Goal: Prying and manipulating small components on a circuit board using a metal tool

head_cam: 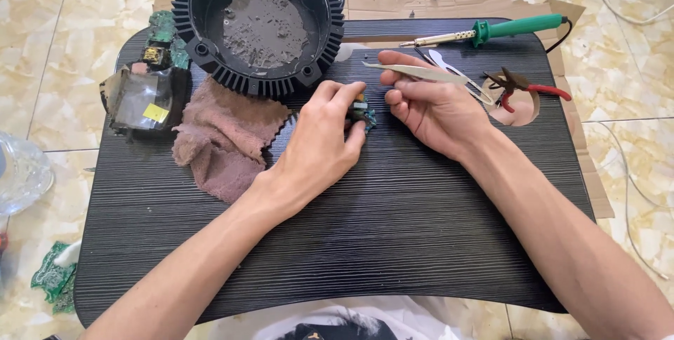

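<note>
Right now my left hand [319,145] pinches a small green circuit board [363,112], fingers closed around it, resting near the middle of the dark ribbed tabletop [393,228]. My right hand [435,108] sits just beside it, fingers closed on a pair of pale tweezers [414,72] whose tip points left, above the board. Behind my left hand stands a round black finned housing [260,24], with a pinkish rag [225,136] lying against it. Farther right lie a green-handled soldering iron [491,30] and red-handled pliers [523,89].
</note>
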